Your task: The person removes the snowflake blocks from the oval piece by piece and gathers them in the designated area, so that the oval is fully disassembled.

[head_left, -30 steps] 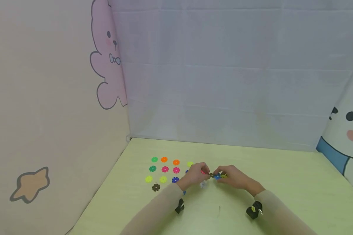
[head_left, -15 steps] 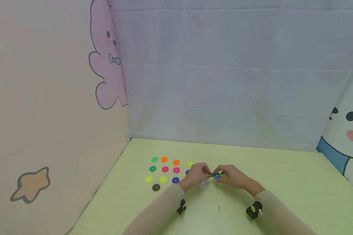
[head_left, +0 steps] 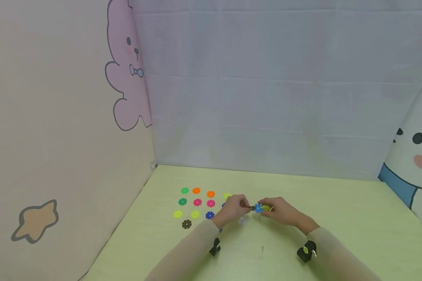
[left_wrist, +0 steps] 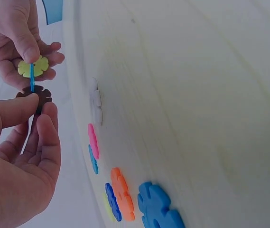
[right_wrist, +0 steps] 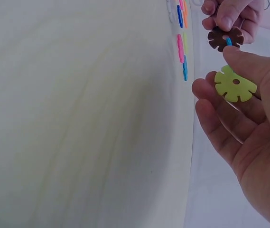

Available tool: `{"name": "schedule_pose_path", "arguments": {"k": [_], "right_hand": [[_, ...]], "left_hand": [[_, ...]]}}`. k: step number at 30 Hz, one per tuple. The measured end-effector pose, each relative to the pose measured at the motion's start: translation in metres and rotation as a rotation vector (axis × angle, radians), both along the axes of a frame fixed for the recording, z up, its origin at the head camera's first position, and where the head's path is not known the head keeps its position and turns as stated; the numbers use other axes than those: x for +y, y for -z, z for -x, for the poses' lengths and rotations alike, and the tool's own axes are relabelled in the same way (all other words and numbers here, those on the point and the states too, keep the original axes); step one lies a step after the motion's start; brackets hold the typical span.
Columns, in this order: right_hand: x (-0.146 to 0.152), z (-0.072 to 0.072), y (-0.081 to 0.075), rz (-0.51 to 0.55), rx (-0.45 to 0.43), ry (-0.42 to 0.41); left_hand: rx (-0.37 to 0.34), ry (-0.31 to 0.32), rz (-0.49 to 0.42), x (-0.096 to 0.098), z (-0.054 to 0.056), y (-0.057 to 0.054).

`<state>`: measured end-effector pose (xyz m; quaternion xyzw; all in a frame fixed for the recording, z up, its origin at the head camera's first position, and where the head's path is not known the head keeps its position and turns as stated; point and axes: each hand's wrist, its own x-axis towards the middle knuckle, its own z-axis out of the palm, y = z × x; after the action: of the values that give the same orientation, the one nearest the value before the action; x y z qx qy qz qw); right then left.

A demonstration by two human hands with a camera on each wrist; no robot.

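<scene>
My left hand [head_left: 233, 208] pinches a brown notched interlocking disc [left_wrist: 42, 97] between thumb and fingers. A blue interlocking disc [head_left: 258, 208] slots into the brown one and stands edge-on in the left wrist view. At its other end a yellow-green interlocking disc [right_wrist: 235, 88] is joined to it. My right hand [head_left: 279, 210] grips the blue disc, its thumb covering most of it in the right wrist view, while the yellow-green disc lies against the fingers. The joined discs are held above the table. Whatever else sits inside the left fingers is hidden.
Loose discs lie in rough rows on the pale table [head_left: 337, 218], among them an orange disc [head_left: 210, 194], a green disc [head_left: 182, 201] and a brown disc [head_left: 186, 224]. A whitish disc [head_left: 243, 221] lies below the hands. Fabric walls [head_left: 267, 97] enclose the back and sides.
The blue disc has turned so more of its face shows in the head view, and it sits slightly higher. The right hand has shifted a little. Both hands keep their hold.
</scene>
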<state>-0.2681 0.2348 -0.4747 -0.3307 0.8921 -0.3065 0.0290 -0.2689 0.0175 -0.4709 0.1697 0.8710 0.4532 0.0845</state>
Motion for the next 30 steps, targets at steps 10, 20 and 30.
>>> {"name": "schedule_pose_path", "arguments": {"k": [10,20,30], "right_hand": [[0.000,0.000,-0.003,0.029,-0.046,-0.013],[-0.004,-0.002,-0.005,0.052,-0.059,-0.023],[-0.004,0.002,-0.001,0.061,-0.040,-0.033]], "left_hand": [[0.011,0.043,-0.006,-0.001,-0.001,-0.005],[0.025,0.052,-0.014,0.005,0.001,0.002],[0.141,0.075,0.009,0.007,0.002,0.003]]}}
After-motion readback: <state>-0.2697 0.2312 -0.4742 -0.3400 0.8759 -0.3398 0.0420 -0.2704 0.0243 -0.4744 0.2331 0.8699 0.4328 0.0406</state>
